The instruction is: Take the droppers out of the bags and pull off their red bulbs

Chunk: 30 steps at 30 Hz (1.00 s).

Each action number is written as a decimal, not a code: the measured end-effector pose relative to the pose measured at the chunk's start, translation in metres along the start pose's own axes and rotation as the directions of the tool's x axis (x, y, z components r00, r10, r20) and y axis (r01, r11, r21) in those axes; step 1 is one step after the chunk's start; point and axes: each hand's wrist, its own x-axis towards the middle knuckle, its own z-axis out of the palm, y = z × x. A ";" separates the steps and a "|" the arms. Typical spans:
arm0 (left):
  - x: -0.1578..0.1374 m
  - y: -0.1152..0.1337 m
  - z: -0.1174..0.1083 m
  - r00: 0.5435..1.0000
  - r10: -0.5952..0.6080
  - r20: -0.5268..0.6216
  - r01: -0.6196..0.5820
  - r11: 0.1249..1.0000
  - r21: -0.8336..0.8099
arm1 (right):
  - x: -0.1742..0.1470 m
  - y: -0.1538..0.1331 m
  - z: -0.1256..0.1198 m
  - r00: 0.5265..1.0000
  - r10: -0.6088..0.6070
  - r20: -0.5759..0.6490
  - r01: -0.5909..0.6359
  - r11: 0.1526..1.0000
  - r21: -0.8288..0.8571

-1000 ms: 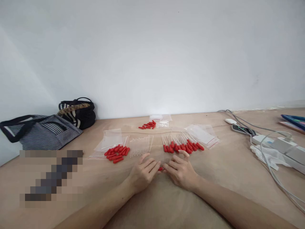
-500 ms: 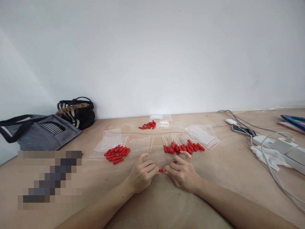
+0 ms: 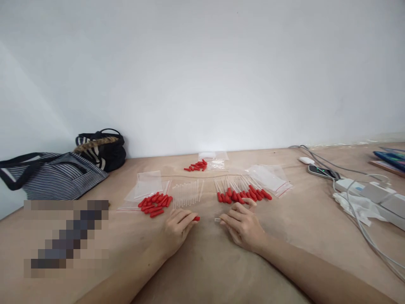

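Note:
My left hand (image 3: 180,228) is closed on a red rubber dropper bulb (image 3: 196,218), whose end shows past the fingertips. Across a gap, my right hand (image 3: 243,226) pinches a clear dropper tube (image 3: 217,219) with its end pointing left. The bulb and the tube are apart. Loose red bulbs (image 3: 156,212) lie beyond my left hand, beside a row of clear tubes (image 3: 186,195). Beyond my right hand lie several droppers (image 3: 242,196) with red bulbs fitted, their tubes pointing away from me.
Clear zip bags (image 3: 148,183) lie at the left and more bags (image 3: 270,179) at the right. Farther back is a small pile of red bulbs (image 3: 198,166) near thin clear tubes (image 3: 216,165). A striped bag (image 3: 60,175) stands left; a power strip (image 3: 392,215) and cables are right.
My hands have moved apart, the left one leftward with the red bulb. The tube's end, which met the bulb before, now shows bare in my right hand.

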 end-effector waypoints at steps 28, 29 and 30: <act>-0.001 -0.021 -0.021 0.983 -0.185 0.016 0.186 0.980 -0.073 | -0.003 0.002 0.008 0.999 -0.007 0.032 0.006 0.999 0.039; 0.001 -0.008 -0.012 0.989 -0.142 0.046 0.147 0.981 -0.124 | -0.002 0.002 0.007 0.999 -0.010 0.035 0.008 0.999 0.054; 0.003 0.002 -0.003 0.990 -0.124 0.062 0.133 0.975 -0.177 | -0.002 0.001 0.007 0.999 -0.010 0.036 0.008 0.998 0.065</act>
